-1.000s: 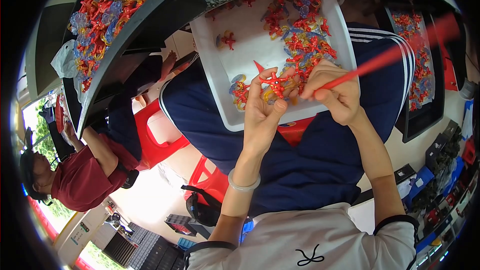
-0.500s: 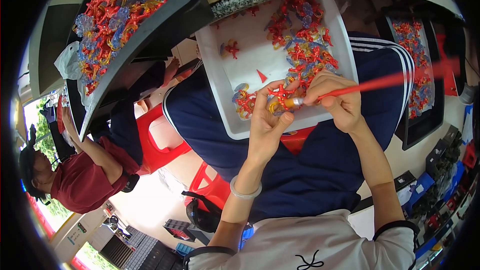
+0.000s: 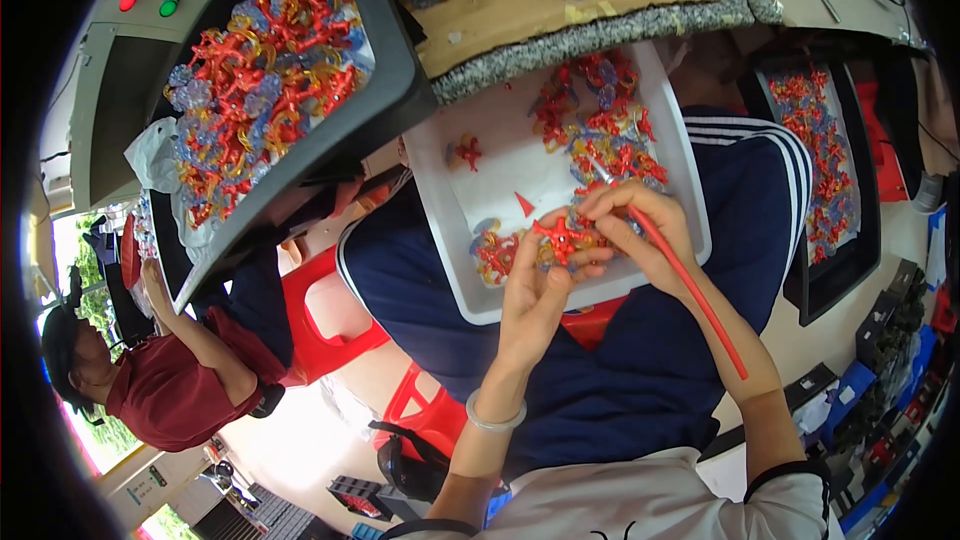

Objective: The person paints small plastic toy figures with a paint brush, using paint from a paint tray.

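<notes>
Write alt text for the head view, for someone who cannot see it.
Over a white plastic tray on the lap, the left hand holds a small red plastic figure while the right hand grips a long red stick.

A single head-worn fisheye camera looks steeply down from just above the person's lap, close to the left hand (image 3: 540, 285) and right hand (image 3: 640, 230) over a white tray (image 3: 480, 190) at centre. Forearms enter from the lower edge. Straight edges bend near the rim, where a black tray (image 3: 390, 90) sits far left. No second view overlaps.
</notes>
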`<state>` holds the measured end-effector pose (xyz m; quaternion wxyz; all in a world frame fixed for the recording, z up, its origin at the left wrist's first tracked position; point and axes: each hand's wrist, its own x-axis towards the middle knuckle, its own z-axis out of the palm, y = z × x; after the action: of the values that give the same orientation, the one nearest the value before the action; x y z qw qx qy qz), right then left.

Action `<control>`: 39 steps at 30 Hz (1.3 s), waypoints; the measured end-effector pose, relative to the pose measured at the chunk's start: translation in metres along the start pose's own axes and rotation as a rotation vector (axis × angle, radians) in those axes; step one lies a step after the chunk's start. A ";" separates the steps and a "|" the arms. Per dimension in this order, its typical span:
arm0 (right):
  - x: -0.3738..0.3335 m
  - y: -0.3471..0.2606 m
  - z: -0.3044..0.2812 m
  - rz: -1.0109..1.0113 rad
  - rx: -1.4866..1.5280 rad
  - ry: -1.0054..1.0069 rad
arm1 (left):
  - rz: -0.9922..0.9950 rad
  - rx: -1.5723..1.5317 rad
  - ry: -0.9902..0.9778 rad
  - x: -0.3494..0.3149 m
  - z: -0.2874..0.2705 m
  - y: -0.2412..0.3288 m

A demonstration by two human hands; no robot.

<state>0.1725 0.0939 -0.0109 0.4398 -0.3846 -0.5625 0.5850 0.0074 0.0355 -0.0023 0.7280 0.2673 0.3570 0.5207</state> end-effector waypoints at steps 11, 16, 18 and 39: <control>-0.002 -0.006 0.003 0.032 -0.077 -0.037 | 0.033 0.064 -0.011 0.000 0.002 -0.001; -0.003 0.003 -0.001 -0.178 -0.187 0.011 | -0.030 -0.086 0.108 0.006 -0.006 0.001; -0.003 0.001 0.000 -0.172 -0.179 0.009 | -0.015 0.001 0.163 0.005 -0.005 -0.001; 0.007 -0.007 -0.002 0.312 0.382 0.046 | -0.118 0.229 0.368 0.014 0.002 0.013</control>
<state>0.1725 0.1006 -0.0035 0.4215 -0.3899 -0.3655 0.7326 0.0045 0.0532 0.0051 0.6447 0.2274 0.5554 0.4734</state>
